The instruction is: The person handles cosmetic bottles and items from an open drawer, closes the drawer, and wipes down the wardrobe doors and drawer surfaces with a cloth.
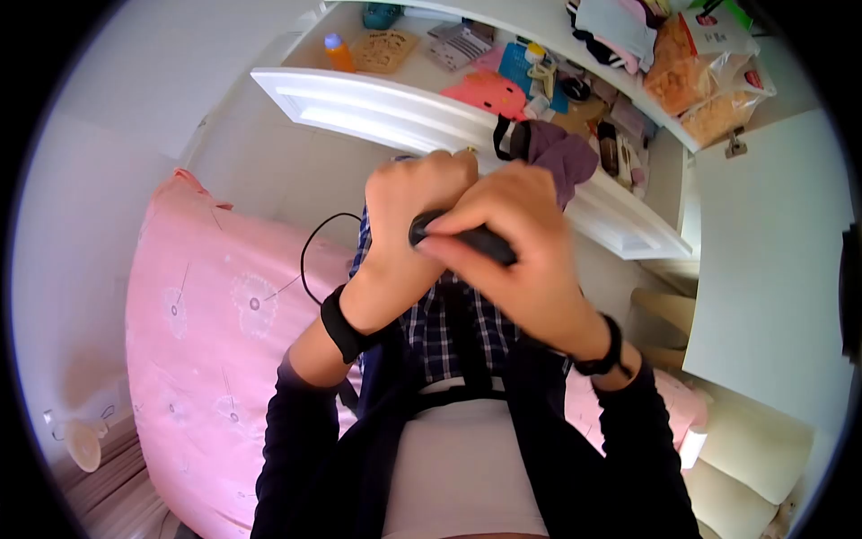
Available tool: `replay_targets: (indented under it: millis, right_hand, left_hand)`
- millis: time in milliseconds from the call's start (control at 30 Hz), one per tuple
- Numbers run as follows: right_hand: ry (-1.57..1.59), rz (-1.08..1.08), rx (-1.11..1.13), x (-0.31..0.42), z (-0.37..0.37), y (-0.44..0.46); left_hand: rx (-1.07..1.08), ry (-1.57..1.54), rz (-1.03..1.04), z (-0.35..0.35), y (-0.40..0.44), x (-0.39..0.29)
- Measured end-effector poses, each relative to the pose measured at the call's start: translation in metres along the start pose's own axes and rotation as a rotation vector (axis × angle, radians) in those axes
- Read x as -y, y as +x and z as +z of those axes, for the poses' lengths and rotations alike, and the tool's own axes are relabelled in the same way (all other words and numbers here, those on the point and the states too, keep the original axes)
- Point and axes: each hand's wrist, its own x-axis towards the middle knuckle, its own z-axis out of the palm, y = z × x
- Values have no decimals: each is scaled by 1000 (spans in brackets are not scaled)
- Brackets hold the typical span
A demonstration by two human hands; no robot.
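Note:
My right hand (530,238) pinches a small dark cylinder (488,242) between thumb and fingers. Its rounded end is at the back of my left hand (411,207); whether it presses on the skin I cannot tell. The left hand is curled into a fist, back upward, and the inside of its fingers is hidden. Both wrists wear black bands. Motion slightly blurs the right hand. Just beyond the hands, a purple cloth item (561,157) hangs over the front of the open drawer (359,110).
Inside the drawer are an orange bottle (340,56), a pink pouch (488,92) and several small items. Plastic food bags (709,67) lie at upper right near a white cabinet door (772,251). A pink bedspread (233,359) is at left, with a black cable (305,256) beside it.

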Motion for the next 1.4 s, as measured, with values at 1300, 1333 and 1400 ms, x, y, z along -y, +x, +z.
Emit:
replay_targets:
  millis: [1300,1333,1400]
  right_hand:
    - [-204,-168,-111,13,-10,5]
    - [-205,-166,-129,23,-16,4]
    - [-292,-199,-80,10,15,-11]
  left_hand:
    - [-14,-168,90,11,-14,19]
    - [167,42,-5,2,-7,13]
    - [70,-82,85,6,-5,14]
